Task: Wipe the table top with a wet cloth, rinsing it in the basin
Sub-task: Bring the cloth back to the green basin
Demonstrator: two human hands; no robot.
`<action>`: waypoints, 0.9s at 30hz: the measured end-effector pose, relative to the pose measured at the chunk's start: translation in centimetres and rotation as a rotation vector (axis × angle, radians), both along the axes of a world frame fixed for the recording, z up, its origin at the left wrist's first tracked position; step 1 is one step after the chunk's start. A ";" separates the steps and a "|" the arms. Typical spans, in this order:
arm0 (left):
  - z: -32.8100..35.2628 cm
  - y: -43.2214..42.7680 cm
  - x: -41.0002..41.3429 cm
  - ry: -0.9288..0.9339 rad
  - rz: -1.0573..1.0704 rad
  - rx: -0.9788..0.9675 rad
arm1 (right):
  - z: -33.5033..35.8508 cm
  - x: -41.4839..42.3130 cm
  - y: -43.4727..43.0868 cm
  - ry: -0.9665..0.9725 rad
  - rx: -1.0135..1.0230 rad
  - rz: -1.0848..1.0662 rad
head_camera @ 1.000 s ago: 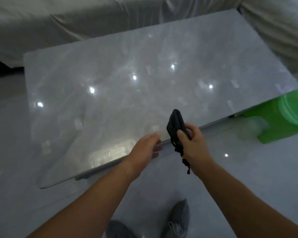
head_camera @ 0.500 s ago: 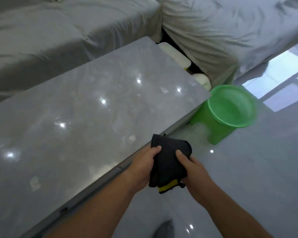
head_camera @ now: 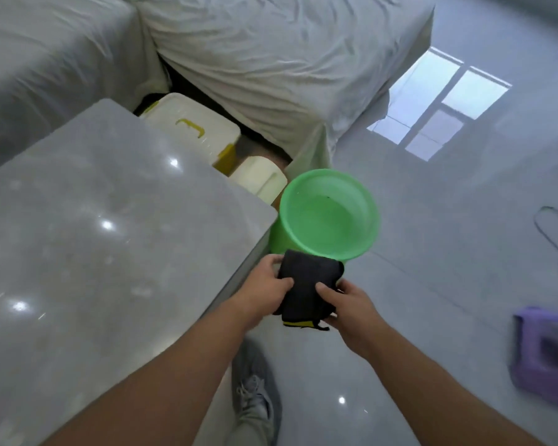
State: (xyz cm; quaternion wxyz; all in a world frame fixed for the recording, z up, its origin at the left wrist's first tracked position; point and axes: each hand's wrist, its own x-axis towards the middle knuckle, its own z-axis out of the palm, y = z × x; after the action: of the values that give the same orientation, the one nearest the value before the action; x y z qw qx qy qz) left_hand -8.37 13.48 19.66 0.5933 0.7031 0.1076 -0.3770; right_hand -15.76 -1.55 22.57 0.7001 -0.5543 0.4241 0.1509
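While the left hand and right hand each have a grip clamped on one side of the folded black cloth, it hangs over the floor just off the desk corner. Its long axis runs away from the body, far end pointing at the green basin just ahead.
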 end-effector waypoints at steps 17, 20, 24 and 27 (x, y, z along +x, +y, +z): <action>-17.5 -13.6 12.2 -0.087 -0.140 0.430 | -19.7 10.4 -12.6 0.126 -0.553 0.232; -18.5 -13.5 11.9 -0.151 -0.168 0.465 | -20.7 10.3 -12.7 0.053 -0.655 0.348; -19.2 -13.7 11.4 -0.198 -0.283 0.424 | -21.8 10.3 -13.1 0.041 -0.795 0.595; -19.7 -13.8 11.2 -0.226 -0.293 0.453 | -22.1 10.1 -13.5 0.043 -0.923 0.692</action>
State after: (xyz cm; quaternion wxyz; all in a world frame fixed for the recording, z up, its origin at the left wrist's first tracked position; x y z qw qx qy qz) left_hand 2.80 -0.33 -0.01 0.3687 0.8632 0.0194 -0.3442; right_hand -5.64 -15.00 0.49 0.2871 -0.9055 0.2541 0.1817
